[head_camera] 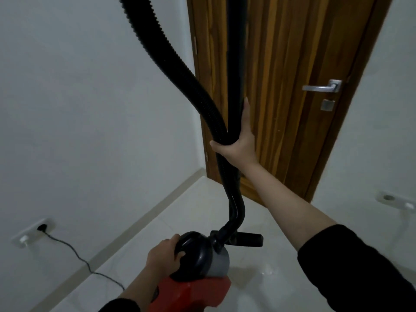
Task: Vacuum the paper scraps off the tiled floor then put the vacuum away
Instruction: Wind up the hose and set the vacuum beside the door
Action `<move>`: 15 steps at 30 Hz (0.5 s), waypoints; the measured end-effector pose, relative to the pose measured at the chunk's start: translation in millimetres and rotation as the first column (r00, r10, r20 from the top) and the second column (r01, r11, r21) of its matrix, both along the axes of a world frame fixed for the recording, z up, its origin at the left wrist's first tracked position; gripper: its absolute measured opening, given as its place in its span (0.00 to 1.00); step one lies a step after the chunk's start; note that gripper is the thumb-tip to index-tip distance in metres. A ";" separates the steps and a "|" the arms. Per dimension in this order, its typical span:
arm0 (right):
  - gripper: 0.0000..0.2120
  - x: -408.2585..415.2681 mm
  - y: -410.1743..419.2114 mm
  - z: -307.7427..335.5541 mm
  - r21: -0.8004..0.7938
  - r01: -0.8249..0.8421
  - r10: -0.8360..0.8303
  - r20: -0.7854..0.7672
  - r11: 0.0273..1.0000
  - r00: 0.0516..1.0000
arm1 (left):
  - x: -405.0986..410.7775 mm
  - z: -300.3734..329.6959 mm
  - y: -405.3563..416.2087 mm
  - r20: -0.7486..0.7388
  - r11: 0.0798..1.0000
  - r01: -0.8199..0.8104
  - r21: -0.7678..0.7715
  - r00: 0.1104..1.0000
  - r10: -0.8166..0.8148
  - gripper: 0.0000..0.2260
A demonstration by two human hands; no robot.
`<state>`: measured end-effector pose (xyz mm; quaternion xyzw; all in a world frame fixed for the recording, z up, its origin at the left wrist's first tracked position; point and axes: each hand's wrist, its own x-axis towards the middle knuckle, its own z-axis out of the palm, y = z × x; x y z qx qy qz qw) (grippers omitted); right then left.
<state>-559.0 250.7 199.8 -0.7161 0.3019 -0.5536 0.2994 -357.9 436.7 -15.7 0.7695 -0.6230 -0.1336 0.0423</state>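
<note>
Vacuum [198,266], red body with black and grey top, sits at lower centre of frame. Left hand [164,255] grips its black handle. Right hand [238,140], centre frame, is clamped round the ribbed hose [171,64] and rigid tube [236,52] together. The 2 hands are well apart. Floor nozzle [247,239] lies beyond the vacuum on the tiled floor [270,278]. Cord [74,253] runs to wall socket [41,227], lower left. Wooden door [292,64], upper right.

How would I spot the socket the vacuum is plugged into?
Start at the brown wooden door and follow the white wall left and down toward the floor. Low on it sits a white wall socket. Unlike the socket on the right-hand wall, it has a black plug with a thin black cord trailing out.
</note>
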 end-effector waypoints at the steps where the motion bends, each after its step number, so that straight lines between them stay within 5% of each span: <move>1: 0.56 11.9 -23.7 -0.6 0.005 -0.004 0.005 -0.014 1.000 1.000 | 8.7 -3.2 -23.3 -0.004 1.000 -0.008 0.010 1.000 0.008 0.17; 15: 0.55 149.8 -368.9 -43.7 0.088 -0.087 0.092 -0.055 0.992 0.994 | 123.5 -29.1 -346.3 -0.048 0.987 -0.088 0.138 0.994 0.095 0.21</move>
